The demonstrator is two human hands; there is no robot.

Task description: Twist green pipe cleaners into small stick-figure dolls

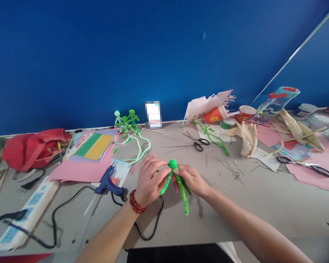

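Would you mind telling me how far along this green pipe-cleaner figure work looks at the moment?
Done: small green pipe-cleaner figures stand at the back of the table, looking finished. In hand: the left hand and right hand hold another green pipe-cleaner figure by its top, with its twisted limbs hanging. Left: loose green pipe cleaners lie near the black-handled scissors, so some work probably remains.

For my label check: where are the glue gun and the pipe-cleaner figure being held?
glue gun (107,184): head view, on its blue body
pipe-cleaner figure (173,164): head view, on its round green head
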